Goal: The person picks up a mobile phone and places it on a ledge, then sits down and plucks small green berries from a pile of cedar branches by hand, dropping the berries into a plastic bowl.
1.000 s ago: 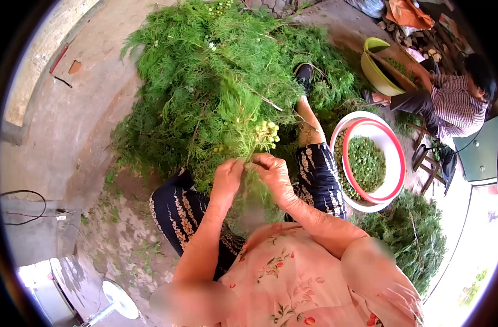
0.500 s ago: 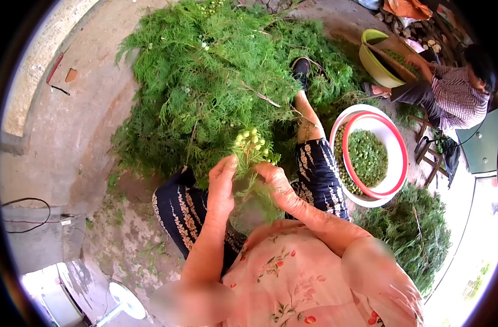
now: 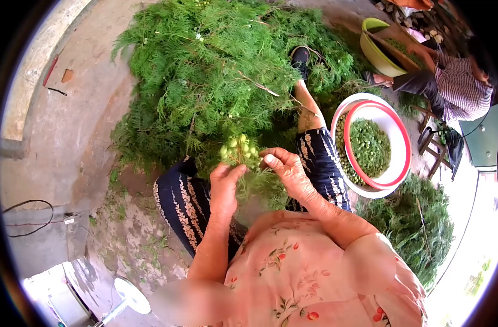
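A leafy evergreen sprig point(image 3: 239, 147) bearing a cluster of pale green cones stands up between my hands, above my lap. My left hand point(image 3: 225, 188) is closed, pinching the sprig's lower part between thumb and fingers. On the other side, my right hand point(image 3: 292, 171) has its thumb and fingers drawn together at the sprig's right edge; what lies between those fingertips is too small to make out. Feathery green foliage hangs below and between both hands. Just beyond them spreads a large heap of cut evergreen branches point(image 3: 205, 82).
Right of my leg, a red-rimmed basin point(image 3: 371, 150) holding green cones rests in a larger white basin point(image 3: 339, 109). More branches point(image 3: 418, 234) lie behind it. Another person point(image 3: 461, 87) sits at the upper right by a yellow-green tub point(image 3: 377, 54). A white fan point(image 3: 131, 297) stands lower left.
The sprig and my left hand have come slightly closer to me. My right hand's fingers have shifted up beside the cone cluster, with the thumb now showing.
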A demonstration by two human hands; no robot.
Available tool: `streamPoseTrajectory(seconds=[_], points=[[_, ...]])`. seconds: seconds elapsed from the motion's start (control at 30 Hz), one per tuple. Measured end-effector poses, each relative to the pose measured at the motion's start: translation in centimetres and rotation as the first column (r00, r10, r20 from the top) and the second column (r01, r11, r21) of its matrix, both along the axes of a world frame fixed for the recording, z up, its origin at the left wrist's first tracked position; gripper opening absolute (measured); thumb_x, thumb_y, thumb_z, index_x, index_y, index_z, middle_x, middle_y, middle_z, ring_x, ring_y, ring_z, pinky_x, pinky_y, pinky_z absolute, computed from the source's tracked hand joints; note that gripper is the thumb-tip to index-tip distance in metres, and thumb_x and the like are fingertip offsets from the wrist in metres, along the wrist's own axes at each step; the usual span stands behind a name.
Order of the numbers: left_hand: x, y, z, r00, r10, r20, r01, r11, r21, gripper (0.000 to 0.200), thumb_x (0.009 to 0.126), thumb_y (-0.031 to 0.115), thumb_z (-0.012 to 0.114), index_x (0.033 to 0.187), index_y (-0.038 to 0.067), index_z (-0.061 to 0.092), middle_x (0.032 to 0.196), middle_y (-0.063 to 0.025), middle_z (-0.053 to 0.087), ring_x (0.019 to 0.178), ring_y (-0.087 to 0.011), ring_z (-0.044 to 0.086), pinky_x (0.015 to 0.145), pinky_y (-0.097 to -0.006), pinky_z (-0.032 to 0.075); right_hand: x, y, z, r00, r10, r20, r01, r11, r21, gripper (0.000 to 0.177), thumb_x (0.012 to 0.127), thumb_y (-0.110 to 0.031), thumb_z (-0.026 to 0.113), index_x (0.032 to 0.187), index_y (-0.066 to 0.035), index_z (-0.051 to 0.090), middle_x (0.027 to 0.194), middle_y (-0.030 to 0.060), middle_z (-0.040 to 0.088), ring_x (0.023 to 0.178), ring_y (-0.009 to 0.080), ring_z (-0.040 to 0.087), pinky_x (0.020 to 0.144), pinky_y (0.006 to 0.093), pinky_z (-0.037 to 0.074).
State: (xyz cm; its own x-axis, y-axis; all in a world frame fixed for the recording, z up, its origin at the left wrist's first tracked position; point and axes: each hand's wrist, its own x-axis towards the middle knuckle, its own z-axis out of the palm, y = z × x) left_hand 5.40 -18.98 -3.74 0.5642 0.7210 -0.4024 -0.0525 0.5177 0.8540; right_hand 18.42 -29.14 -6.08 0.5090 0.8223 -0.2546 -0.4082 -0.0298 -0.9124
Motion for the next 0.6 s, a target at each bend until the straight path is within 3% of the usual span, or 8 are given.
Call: streamPoseTrajectory(seconds=[0.1, 0.2, 0.23, 0.37, 0.47, 0.6], points=[[0.1, -0.2, -0.1, 1.0, -0.016, -0.02, 0.016, 1.0, -0.013, 0.014, 0.078, -0.001, 0.061, 0.092, -0.001, 0.061, 0.083, -0.0055, 0.063, 0.072, -0.0108, 0.058, 0.065, -0.0244, 0.047, -0.7, 0.7, 1.5, 0.999, -0.008, -0.032, 0.009, 0.999, 0.043, 0.026, 0.081, -0.007, 0.063, 0.105, 0.002, 0.057, 0.088, 0.0062, 0.062, 0.079, 0.0095, 0.054, 0.074, 0.0242, 0.045], [0.5, -0.5, 0.0, 1.0, -0.016, 0.014, 0.017, 0.997, -0.072, 0.016, 0.078, -0.002, 0.06, 0.094, -0.001, 0.061, 0.083, -0.0044, 0.062, 0.072, -0.0095, 0.058, 0.063, -0.0232, 0.047, -0.9, 1.5, 1.5, 0.998, 0.021, 0.053, -0.019, 1.0, -0.021, 0.028, 0.079, -0.005, 0.064, 0.105, 0.004, 0.056, 0.089, 0.0067, 0.063, 0.079, 0.0092, 0.054, 0.074, 0.0232, 0.045], [0.5, -0.5, 0.0, 1.0, -0.019, 0.018, 0.02, 0.996, -0.083, 0.016, 0.078, -0.002, 0.059, 0.094, -0.001, 0.061, 0.083, -0.0045, 0.062, 0.072, -0.0096, 0.058, 0.063, -0.0229, 0.047, -1.0, 1.8, 0.6, 1.0, -0.005, -0.007, 0.006, 1.0, 0.012, 0.027, 0.078, -0.004, 0.065, 0.102, 0.005, 0.057, 0.088, 0.006, 0.063, 0.079, 0.0085, 0.053, 0.073, 0.0225, 0.045], [0.0, -0.1, -0.4, 1.0, -0.025, -0.012, 0.023, 0.992, -0.125, 0.017, 0.077, -0.001, 0.06, 0.094, -0.003, 0.061, 0.081, -0.0054, 0.062, 0.065, -0.0104, 0.058, 0.057, -0.0226, 0.048, -1.2, 2.0, -0.1, 1.0, -0.002, 0.023, 0.003, 1.0, -0.01, 0.021, 0.079, -0.002, 0.064, 0.098, 0.005, 0.06, 0.085, 0.004, 0.063, 0.074, 0.0067, 0.052, 0.069, 0.0221, 0.045], [0.0, 0.1, -0.5, 1.0, -0.007, 0.02, 0.011, 0.979, -0.204, 0.014, 0.077, 0.0, 0.061, 0.09, -0.003, 0.06, 0.077, -0.0053, 0.062, 0.061, -0.0117, 0.058, 0.052, -0.0237, 0.049, -1.3, 1.8, -0.6, 0.999, 0.023, -0.035, -0.023, 1.0, 0.016, 0.018, 0.079, -0.004, 0.064, 0.096, 0.003, 0.061, 0.084, 0.0028, 0.063, 0.072, 0.0057, 0.051, 0.067, 0.0212, 0.044], [0.0, 0.1, -0.1, 0.996, 0.06, 0.07, -0.036, 0.951, -0.308, 0.009, 0.075, 0.001, 0.062, 0.083, 0.0, 0.058, 0.068, -0.0032, 0.058, 0.056, -0.0131, 0.058, 0.048, -0.025, 0.051, -1.6, 1.8, -0.5, 0.968, 0.04, -0.249, -0.024, 0.998, 0.066, 0.015, 0.081, -0.009, 0.063, 0.094, 0.0, 0.063, 0.083, 0.0009, 0.063, 0.074, 0.0059, 0.051, 0.069, 0.0233, 0.044]])
